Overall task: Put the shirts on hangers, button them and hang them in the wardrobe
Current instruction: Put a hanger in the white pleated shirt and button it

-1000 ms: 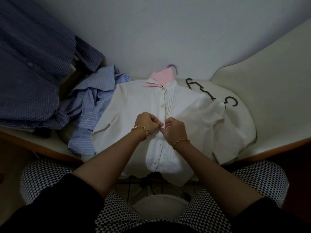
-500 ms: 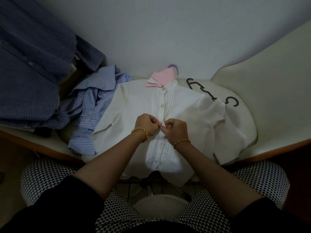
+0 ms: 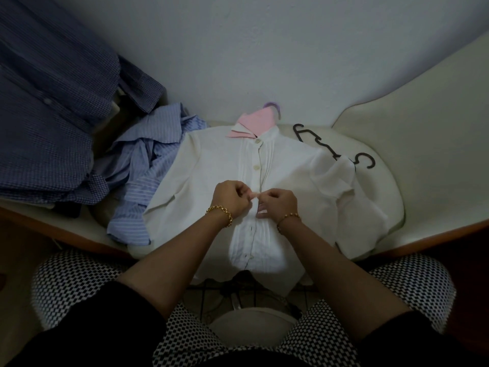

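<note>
A white shirt lies flat on the cream surface in front of me, on a hanger whose purple hook pokes out above the collar. A pink collar shows at its neck. My left hand and my right hand meet at the middle of the button placket, each pinching the shirt's front edge there. Two buttons above my hands look fastened; several lower ones run down the placket.
A light blue striped shirt lies crumpled left of the white one. A dark blue checked shirt is heaped at the far left. Dark hanger hooks lie at the shirt's right shoulder. A white wall stands behind.
Both hands have kept working at the same spot on the placket, with only small finger movements. The shirt has not shifted.
</note>
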